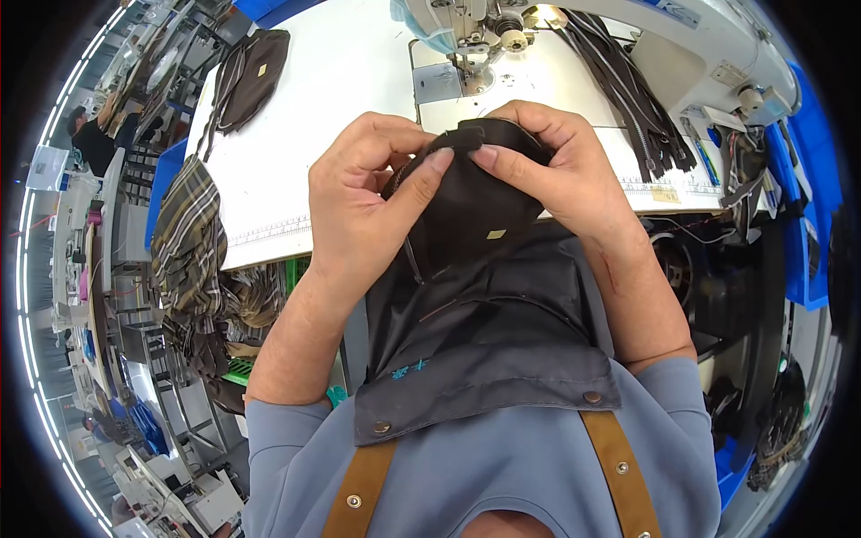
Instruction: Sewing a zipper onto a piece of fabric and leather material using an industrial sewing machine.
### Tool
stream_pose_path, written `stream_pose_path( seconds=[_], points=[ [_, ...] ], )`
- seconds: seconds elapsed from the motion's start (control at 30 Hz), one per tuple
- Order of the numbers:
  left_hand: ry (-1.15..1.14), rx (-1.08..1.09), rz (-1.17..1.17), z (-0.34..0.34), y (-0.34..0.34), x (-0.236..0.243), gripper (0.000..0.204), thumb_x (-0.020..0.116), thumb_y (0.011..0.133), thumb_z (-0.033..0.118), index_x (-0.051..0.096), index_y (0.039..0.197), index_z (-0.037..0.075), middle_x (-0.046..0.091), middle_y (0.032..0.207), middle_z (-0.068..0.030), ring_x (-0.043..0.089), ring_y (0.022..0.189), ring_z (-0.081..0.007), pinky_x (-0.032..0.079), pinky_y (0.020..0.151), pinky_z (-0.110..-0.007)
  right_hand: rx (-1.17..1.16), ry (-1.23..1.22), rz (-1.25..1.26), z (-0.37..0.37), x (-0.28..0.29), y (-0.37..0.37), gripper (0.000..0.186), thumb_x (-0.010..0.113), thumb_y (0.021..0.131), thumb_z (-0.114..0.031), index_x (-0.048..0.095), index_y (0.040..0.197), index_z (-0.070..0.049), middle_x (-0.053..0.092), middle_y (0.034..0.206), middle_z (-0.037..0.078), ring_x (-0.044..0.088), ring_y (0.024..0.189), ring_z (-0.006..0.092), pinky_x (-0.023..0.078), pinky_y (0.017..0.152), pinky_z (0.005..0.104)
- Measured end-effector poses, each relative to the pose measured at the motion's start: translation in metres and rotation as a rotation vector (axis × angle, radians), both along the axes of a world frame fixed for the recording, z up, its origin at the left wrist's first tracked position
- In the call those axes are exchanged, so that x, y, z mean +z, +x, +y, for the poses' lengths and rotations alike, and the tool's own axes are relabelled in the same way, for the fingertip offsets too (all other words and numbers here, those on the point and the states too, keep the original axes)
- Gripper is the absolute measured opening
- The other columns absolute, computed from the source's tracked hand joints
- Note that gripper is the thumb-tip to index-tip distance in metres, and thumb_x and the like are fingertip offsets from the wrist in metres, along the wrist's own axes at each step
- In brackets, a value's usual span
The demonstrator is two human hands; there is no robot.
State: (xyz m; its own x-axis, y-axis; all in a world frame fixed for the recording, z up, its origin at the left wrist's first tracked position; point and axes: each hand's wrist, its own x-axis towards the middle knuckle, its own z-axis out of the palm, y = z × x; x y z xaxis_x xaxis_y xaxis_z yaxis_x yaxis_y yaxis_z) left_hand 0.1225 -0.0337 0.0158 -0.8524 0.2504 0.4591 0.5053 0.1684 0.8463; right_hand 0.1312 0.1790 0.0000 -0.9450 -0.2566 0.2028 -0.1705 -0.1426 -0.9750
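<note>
Both hands hold a dark brown fabric piece [475,211] with a zipper along its left edge and a small yellow sticker low on its face. My left hand [372,184] pinches its upper left edge between thumb and fingers. Opposite it, my right hand [556,166] grips the upper right edge, thumb on the near face and fingers behind. The two thumbs almost meet just below a short dark tab [465,137] at the top. The fabric hangs above my dark apron [484,359], in front of the sewing machine needle area [466,81].
Another dark zippered piece [256,79] lies at the table's far left. Several loose zippers [632,99] lie right of the sewing machine [708,54]. Plaid fabric [186,233] drapes off the left edge. Blue bins [807,179] stand at the right. A person [92,139] is in the left background.
</note>
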Motion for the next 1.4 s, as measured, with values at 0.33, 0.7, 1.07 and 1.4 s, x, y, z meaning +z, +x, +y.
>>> stream_pose_path(
  seconds=[0.33,0.7,1.07,1.4],
  points=[
    [-0.145,0.135,-0.095,0.000,0.007,0.000,0.009,0.077,0.090,0.005,0.073,0.092,-0.002,0.068,0.080,-0.0004,0.060,0.069,-0.0045,0.047,0.061,-0.021,-0.106,0.089,0.105,-0.009,-0.008,0.006,0.017,0.073,0.093,-0.009,0.073,0.106,0.001,0.072,0.091,0.002,0.064,0.084,0.0072,0.053,0.075,0.0246],
    [0.387,-0.137,-0.663,0.000,0.002,-0.005,0.010,0.070,0.097,0.006,0.070,0.100,-0.003,0.071,0.088,-0.0021,0.062,0.075,-0.0028,0.050,0.068,-0.018,-0.351,0.554,0.903,-0.010,-0.004,0.007,0.023,0.076,0.078,0.006,0.075,0.098,-0.007,0.064,0.083,0.006,0.064,0.071,0.0227,0.051,0.060,0.0338],
    [0.169,-0.320,-0.664,-0.013,0.005,0.009,0.014,0.075,0.092,0.007,0.073,0.100,-0.005,0.072,0.087,-0.0008,0.063,0.077,-0.0042,0.050,0.070,-0.020,-0.068,0.176,0.144,0.000,0.004,0.006,0.016,0.076,0.092,-0.014,0.073,0.098,0.000,0.067,0.084,0.000,0.059,0.079,0.0069,0.048,0.072,0.0252],
    [-0.008,-0.390,-0.743,-0.028,-0.004,0.015,0.024,0.076,0.091,0.010,0.074,0.109,-0.006,0.076,0.095,-0.0074,0.069,0.084,-0.0099,0.055,0.079,-0.024,0.071,0.055,0.003,0.001,0.007,0.005,0.020,0.078,0.093,-0.015,0.073,0.104,0.000,0.070,0.089,-0.001,0.061,0.084,0.0047,0.050,0.077,0.0221]
  ],
)
